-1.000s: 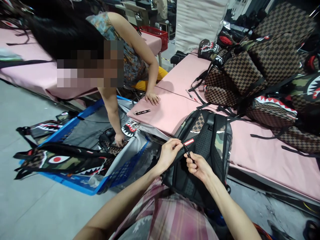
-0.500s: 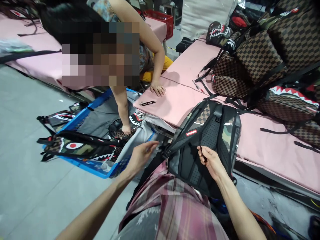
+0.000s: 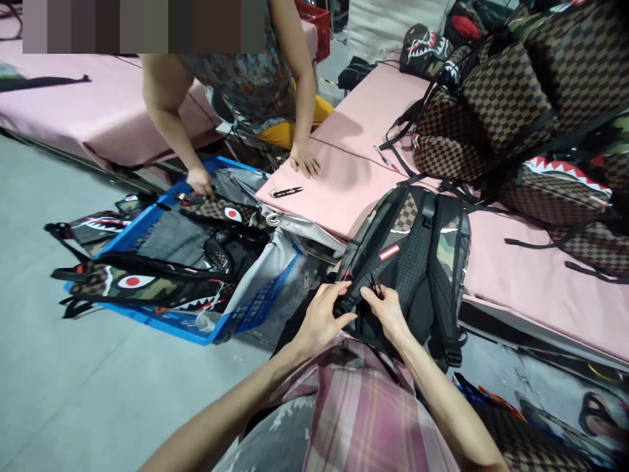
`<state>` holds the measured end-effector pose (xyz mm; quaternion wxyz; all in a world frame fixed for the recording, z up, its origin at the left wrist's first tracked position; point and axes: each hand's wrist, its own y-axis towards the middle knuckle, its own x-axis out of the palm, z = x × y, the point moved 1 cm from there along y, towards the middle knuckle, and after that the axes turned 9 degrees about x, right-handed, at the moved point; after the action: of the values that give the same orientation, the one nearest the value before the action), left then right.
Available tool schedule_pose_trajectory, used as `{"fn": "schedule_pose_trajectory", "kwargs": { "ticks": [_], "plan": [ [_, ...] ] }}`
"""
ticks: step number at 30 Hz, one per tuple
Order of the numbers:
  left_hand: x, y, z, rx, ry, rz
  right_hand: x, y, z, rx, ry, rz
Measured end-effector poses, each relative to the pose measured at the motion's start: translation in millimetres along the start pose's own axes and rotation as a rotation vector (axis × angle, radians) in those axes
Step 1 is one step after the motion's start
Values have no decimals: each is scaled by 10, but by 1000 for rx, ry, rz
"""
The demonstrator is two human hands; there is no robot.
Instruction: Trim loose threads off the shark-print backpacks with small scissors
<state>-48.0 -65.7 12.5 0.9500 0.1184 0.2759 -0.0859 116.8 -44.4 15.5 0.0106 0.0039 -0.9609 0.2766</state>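
Observation:
A black backpack (image 3: 413,262) with camouflage and brown-check panels leans against the table edge in front of me, straps and padded back facing up. My left hand (image 3: 324,318) is at its near left edge, thumb and fingers apart, with nothing visible between them. Just to the right, my right hand (image 3: 390,314) is closed around small dark thread snips (image 3: 376,286), their tips pointing up over the back panel. Most of the snips is hidden by the fingers.
A pink-covered table (image 3: 344,157) carries another pair of snips (image 3: 287,192), a pen (image 3: 383,157) and piled checked bags (image 3: 511,98). To the left, a blue crate (image 3: 201,337) holds more backpacks (image 3: 147,282). A co-worker's hand (image 3: 199,181) reaches into it; the other rests on the table.
My left hand has moved right to the backpack's edge, and my right hand has shifted left and closer to it. The co-worker has straightened, raising a checked bag inside the crate.

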Motion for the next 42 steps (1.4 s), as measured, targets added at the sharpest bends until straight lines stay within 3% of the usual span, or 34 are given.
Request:
{"fn": "schedule_pose_trajectory", "kwargs": {
  "ticks": [4,8,11,13,16,20,24,28,32,36,42],
  "plan": [
    [6,-90,26,114,157,91,142,19,-9,2,60,-40],
    [37,-121,40,263,478,147,171,57,34,-41,34,2],
    [99,-107,60,267,602,138,180,130,134,-71,-49,66],
    [114,-72,76,199,608,77,164,171,183,-85,-146,107],
    [64,27,81,24,526,-49,69,147,170,-148,-375,124],
    [-59,183,29,-163,275,-161,-155,-82,53,-407,-801,266],
    [-87,258,-2,-217,157,-207,-227,-286,44,-701,-1095,313],
    [-34,262,24,-241,73,-193,-151,-280,107,-858,-1206,340],
    [-8,274,-11,-238,-23,-134,-149,-220,153,-912,-1241,330],
    [-57,220,-143,-234,-102,37,-258,-201,191,-825,-1078,336],
    [-79,104,-255,-375,-295,112,-267,-187,196,-802,-1038,301]
  ]
}}
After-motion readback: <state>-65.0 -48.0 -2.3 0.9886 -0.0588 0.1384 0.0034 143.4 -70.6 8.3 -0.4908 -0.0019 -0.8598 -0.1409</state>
